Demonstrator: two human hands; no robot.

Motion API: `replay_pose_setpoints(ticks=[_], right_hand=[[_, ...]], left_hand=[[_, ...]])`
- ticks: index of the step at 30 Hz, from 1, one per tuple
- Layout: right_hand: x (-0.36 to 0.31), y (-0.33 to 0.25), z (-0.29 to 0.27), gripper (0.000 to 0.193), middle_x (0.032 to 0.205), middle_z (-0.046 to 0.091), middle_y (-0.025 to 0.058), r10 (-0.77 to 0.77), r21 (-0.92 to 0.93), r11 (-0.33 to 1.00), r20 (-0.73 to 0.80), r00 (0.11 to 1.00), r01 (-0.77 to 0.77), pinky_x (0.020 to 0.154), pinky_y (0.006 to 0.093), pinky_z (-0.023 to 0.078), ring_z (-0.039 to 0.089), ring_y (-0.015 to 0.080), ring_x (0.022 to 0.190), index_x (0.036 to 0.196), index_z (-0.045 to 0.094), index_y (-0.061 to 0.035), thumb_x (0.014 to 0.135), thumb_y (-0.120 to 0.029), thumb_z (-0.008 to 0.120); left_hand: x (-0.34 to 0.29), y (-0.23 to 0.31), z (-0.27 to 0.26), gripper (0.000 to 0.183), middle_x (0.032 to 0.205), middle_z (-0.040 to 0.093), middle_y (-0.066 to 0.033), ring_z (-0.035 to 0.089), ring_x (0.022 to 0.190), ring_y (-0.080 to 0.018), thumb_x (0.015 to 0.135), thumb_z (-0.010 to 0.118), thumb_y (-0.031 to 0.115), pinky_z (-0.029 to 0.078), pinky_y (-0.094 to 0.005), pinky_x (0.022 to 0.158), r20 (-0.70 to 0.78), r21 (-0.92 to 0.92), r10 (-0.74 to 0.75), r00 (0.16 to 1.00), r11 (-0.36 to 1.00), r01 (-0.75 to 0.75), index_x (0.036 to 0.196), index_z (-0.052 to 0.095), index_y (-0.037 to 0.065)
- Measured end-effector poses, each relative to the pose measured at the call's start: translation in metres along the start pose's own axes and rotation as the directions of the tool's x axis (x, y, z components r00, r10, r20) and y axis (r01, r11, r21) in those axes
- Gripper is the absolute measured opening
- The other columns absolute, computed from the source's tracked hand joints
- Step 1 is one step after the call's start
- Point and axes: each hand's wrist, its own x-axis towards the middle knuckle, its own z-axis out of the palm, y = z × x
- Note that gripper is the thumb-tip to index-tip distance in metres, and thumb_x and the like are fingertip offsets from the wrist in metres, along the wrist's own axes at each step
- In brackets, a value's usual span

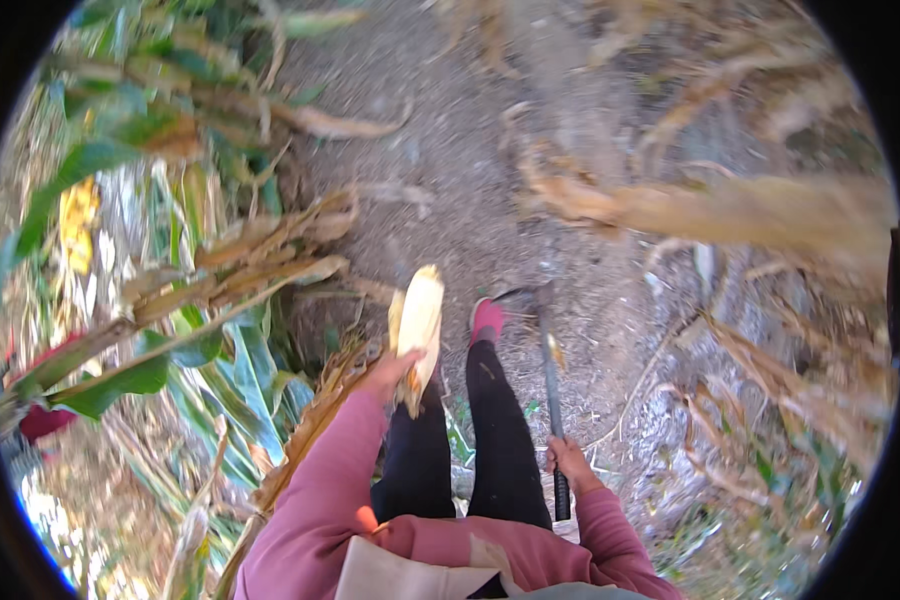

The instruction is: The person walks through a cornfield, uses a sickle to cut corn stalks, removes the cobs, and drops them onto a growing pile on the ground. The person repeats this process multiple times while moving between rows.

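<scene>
Corn (pixel 420 325) fills left grip (pixel 388 374), sickle (pixel 553 385) right grip (pixel 571 462), blurred stalks (pixel 760 210) apparently edging open soil (pixel 440 130).

I count two hands: one left hand (pixel 397 374), one right hand (pixel 570 462). In the left grip, one pale ear of corn (pixel 423 312); whether the strip beside it makes a second, I can't tell. In the right grip, one long-handled tool (pixel 552 385). Between the grips, two black trouser legs (pixel 497 410); ahead of the right grip, one pink shoe (pixel 487 318).
</scene>
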Motion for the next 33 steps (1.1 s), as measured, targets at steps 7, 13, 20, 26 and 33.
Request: replay_pose_setpoints(ticks=[7, 13, 20, 26, 33], right_hand=[[-0.201, 0.21, -0.018, 0.031, 0.063, 0.05, 0.0033, -0.003, 0.013, 1.0, -0.134, 0.991, 0.005, 0.045, 0.0283, 0.04, 0.049, 0.0122, 0.049, 0.091, 0.048, -0.0024, 0.087, -0.032, 0.055], [-0.231, 0.379, 0.016, 0.03, 0.063, 0.057, 0.0082, 0.084, 0.365, 0.929, -0.39, 0.917, 0.07, 0.051, 0.0342, 0.044, 0.055, 0.0184, 0.054, 0.086, 0.057, 0.0008, 0.082, -0.029, 0.058], [-0.231, 0.503, 0.02, 0.027, 0.056, 0.053, 0.0072, 0.269, 0.89, 0.425, -0.299, 0.916, 0.165, 0.042, 0.0336, 0.04, 0.05, 0.0188, 0.045, 0.068, 0.055, -0.0019, 0.081, -0.025, 0.057], [-0.269, 0.643, 0.016, 0.021, 0.057, 0.054, 0.0085, 0.325, 0.964, 0.213, -0.227, 0.918, 0.163, 0.043, 0.0336, 0.04, 0.052, 0.0185, 0.048, 0.072, 0.059, 0.0012, 0.079, -0.019, 0.058], [-0.266, 0.75, 0.052, 0.029, 0.055, 0.053, 0.0065, 0.451, 0.965, 0.118, -0.263, 0.853, 0.235, 0.044, 0.0331, 0.038, 0.049, 0.0171, 0.046, 0.07, 0.06, -0.0006, 0.081, -0.028, 0.06]], left_hand=[[-0.176, -0.003, 0.044, 0.047, 0.101, 0.06, -0.0038, 0.057, 0.091, -0.0147, 0.081, 0.066, 0.025, 0.046, -0.03, 0.077, 0.332, 0.32, -0.031, 0.943, 0.944, -0.082, 0.12, 0.052, 0.003], [-0.26, -0.009, 0.073, 0.042, 0.102, 0.061, -0.0075, 0.06, 0.091, -0.0206, 0.083, 0.062, 0.022, 0.048, -0.0345, 0.078, 0.356, 0.6, -0.087, 0.93, 0.784, -0.157, 0.12, 0.051, 0.004], [-0.284, -0.062, 0.094, 0.044, 0.105, 0.061, -0.0068, 0.06, 0.092, -0.0199, 0.084, 0.062, 0.029, 0.049, -0.0342, 0.076, 0.359, 0.742, -0.063, 0.931, 0.625, -0.243, 0.119, 0.053, 0.004], [-0.313, -0.145, 0.177, 0.046, 0.09, 0.064, -0.0081, 0.063, 0.073, -0.0195, 0.085, 0.054, 0.046, 0.051, -0.0338, 0.063, 0.186, 0.897, -0.265, 0.946, 0.439, -0.054, 0.108, 0.057, 0.005], [-0.325, -0.288, 0.353, 0.042, 0.082, 0.064, -0.008, 0.062, 0.066, -0.0189, 0.086, 0.054, 0.046, 0.051, -0.0338, 0.057, 0.061, 0.998, -0.38, 0.923, 0.016, -0.059, 0.102, 0.058, 0.007]])
